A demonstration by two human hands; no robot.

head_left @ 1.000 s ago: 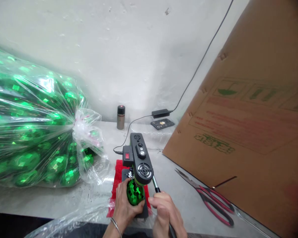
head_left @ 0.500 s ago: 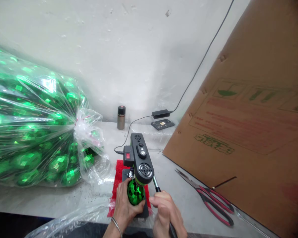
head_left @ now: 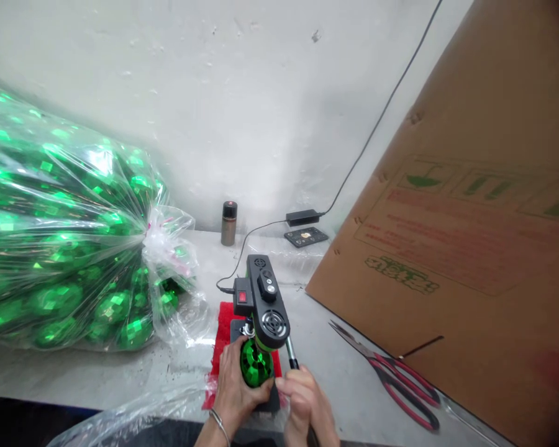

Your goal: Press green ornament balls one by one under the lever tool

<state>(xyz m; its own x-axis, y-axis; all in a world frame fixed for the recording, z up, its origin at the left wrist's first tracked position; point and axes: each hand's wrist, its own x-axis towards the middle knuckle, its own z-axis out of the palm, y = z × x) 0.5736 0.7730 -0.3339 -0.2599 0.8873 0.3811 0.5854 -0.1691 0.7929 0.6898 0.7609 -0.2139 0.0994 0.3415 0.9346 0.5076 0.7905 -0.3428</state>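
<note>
While left hand (head_left: 236, 385) cups the green faceted ball (head_left: 255, 365) under the press head (head_left: 266, 304) at the worktop's front edge, right hand (head_left: 305, 402) fists the lever (head_left: 290, 352); ball top hidden, wrists cut off.

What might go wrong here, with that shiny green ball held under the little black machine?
The left hand cups the faceted green ball right under the small black press machine, so fingers could get pinched or the ball might crack. The right hand grips the machine's lever close to the left hand's fingers; a slip may knock the ball askew. The red-handled scissors lie open near the right hand and could be bumped.
</note>
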